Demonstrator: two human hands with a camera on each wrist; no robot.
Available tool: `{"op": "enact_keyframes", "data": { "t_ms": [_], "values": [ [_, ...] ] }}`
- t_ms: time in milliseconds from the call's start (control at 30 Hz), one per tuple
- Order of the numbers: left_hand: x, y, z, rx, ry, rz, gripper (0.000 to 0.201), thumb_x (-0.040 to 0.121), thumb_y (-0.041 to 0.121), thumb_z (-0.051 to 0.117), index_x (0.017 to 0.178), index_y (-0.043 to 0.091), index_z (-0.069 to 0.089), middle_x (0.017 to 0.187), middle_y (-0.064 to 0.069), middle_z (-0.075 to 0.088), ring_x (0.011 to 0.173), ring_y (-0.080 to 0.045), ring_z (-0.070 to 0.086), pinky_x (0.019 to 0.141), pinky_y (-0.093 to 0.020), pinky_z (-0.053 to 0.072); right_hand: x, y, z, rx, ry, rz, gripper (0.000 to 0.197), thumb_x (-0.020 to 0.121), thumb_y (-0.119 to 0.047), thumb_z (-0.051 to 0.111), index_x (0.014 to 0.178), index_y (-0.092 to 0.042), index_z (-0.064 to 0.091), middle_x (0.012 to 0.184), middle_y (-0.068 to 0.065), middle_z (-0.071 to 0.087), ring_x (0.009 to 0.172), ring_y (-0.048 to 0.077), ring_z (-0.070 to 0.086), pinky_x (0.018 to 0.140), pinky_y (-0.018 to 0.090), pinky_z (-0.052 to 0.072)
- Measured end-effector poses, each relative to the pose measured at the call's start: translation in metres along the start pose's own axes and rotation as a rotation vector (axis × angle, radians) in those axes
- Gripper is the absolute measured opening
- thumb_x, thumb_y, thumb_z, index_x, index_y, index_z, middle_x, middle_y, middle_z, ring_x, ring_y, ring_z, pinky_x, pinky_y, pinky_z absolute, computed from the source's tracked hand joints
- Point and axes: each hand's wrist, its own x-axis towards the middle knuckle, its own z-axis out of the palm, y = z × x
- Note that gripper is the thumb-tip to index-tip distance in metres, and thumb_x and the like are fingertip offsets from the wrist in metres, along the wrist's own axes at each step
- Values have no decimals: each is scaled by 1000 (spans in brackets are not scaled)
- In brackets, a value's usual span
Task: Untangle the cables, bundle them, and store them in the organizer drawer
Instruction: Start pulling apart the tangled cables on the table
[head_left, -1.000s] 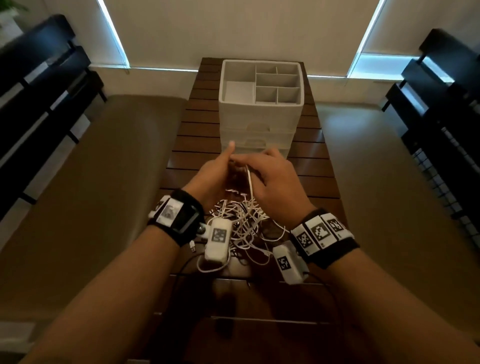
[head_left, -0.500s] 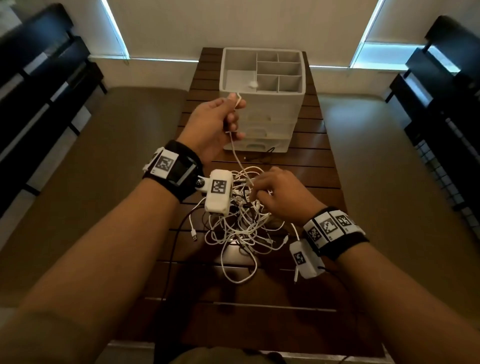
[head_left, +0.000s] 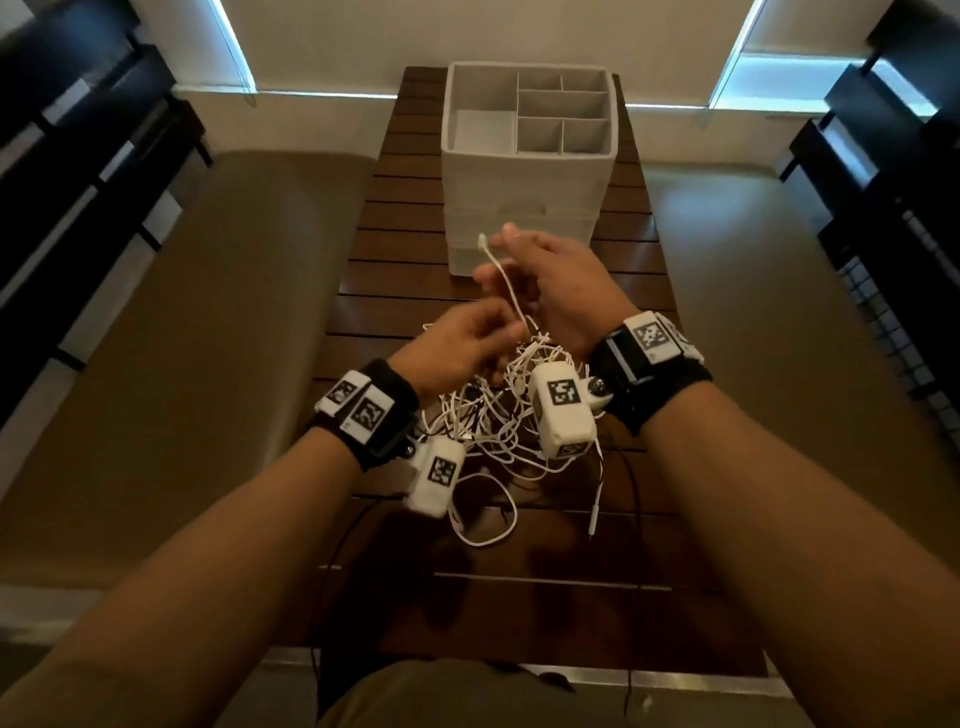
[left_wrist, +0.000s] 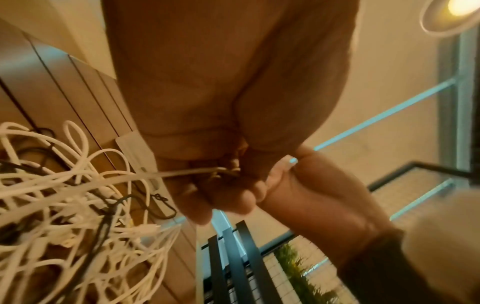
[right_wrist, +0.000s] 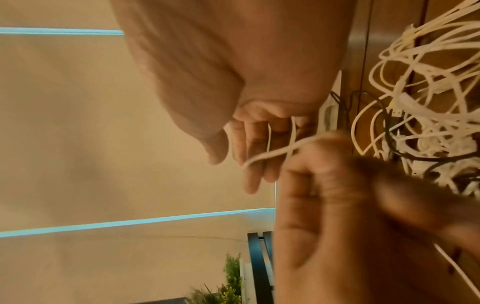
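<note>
Above the cable tangle (head_left: 498, 415), near the front of the slatted wooden table (head_left: 395, 291), both my hands work one thin white cable (head_left: 506, 283). L hand (head_left: 460, 345) sits low, just over the pile, fingers curled in w/ thumb and fingertips pinching the cable where it rises out of the heap; the left wrist view shows that strand (left_wrist: 182, 172) running from the tangle (left_wrist: 78, 205) straight into my closed fingers (left_wrist: 228, 197). R hand (head_left: 561, 291) is higher and further fwd, in front of the organizer, fingers only loosely bent, not clenched; the cable passes up across them and its small plug end (head_left: 483, 240) sticks out free past the fingertips. Right wrist view is blurred, but the white strand (right_wrist: 270, 154) loops over my R fingers (right_wrist: 249, 148) w/ the thumb close by, so it's a light hold, not a tight fist. Rest of the cables, mostly white w/ a few black ones, lie heaped on the table btwn my wrists, one loop (head_left: 485, 514) trailing toward me. White organizer (head_left: 524, 197) stands at the far end of the table, top compartments open to view, drawers below it shut. Dark slatted chairs (head_left: 78, 171) flank both sides.
</note>
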Motion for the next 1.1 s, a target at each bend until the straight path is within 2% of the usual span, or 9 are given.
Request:
{"op": "enact_keyframes", "data": {
  "t_ms": [167, 333, 500, 633, 733, 833, 933, 1000, 1100],
  "values": [
    [-3, 0, -8, -51, 133, -31, 14, 107, 19, 58, 116, 10, 65, 101, -5, 74, 92, -22, 73, 88, -38, 61, -6, 5, 3, -157, 85, -135, 17, 106, -14, 57, 116, -3, 64, 80, 7, 69, 69, 17, 68, 63, 31, 58],
    [-1, 17, -2, -297, 323, -20, 21, 106, 17, 59, 119, 0, 62, 86, -6, 72, 72, -19, 69, 61, -31, 55, -14, 6, 20, -123, 76, -85, 26, 111, -22, 47, 114, -4, 65, 79, 6, 63, 56, 14, 58, 48, 31, 52],
    [3, 30, 18, -206, 466, -100, 25, 108, 9, 48, 118, 9, 70, 92, -9, 74, 69, -19, 65, 50, -26, 49, -9, 20, 38, -512, 182, -284, 28, 104, -36, 57, 90, -15, 69, 87, 4, 71, 82, 20, 68, 77, 45, 58],
    [-2, 32, 3, -146, 349, -156, 24, 106, 6, 47, 114, 3, 69, 87, -8, 69, 67, -15, 62, 49, -26, 49, -8, 21, 27, -599, 134, -313, 22, 100, -33, 62, 90, -15, 69, 90, 7, 70, 87, 25, 67, 84, 52, 57],
    [-6, 36, -16, -291, 311, -128, 31, 109, 27, 51, 115, 7, 73, 96, -7, 73, 80, -17, 65, 59, -29, 52, -9, 21, 12, -566, 142, -334, 19, 102, -29, 60, 96, -13, 68, 93, 6, 72, 87, 27, 71, 83, 52, 59],
    [-6, 38, -15, -201, 252, -69, 46, 109, 49, 46, 122, 16, 74, 114, -5, 78, 101, -18, 72, 79, -33, 56, -12, 22, 11, -475, 138, -331, 22, 107, -25, 57, 100, -5, 65, 88, 7, 70, 72, 18, 68, 63, 39, 58],
    [-1, 35, 1, -243, 256, 14, 40, 110, 44, 49, 128, 16, 72, 122, -22, 73, 102, -26, 68, 94, -51, 55, -11, 22, 20, -418, 130, -315, 22, 109, -27, 52, 99, -9, 59, 87, 9, 68, 68, 16, 64, 58, 32, 54],
    [1, 33, 5, -308, 310, 51, 41, 111, 38, 48, 127, 8, 71, 121, -23, 73, 107, -30, 71, 99, -50, 56, -9, 23, 20, -388, 108, -310, 23, 110, -30, 51, 95, -13, 57, 82, 6, 66, 63, 14, 63, 55, 30, 53],
    [1, 34, 1, -391, 337, 112, 41, 113, 29, 45, 125, -1, 69, 123, -19, 73, 118, -31, 70, 109, -47, 53, -7, 22, 13, -415, 46, -405, 22, 110, -30, 51, 101, -13, 61, 94, 2, 71, 84, 11, 70, 75, 33, 59]
  ]
}}
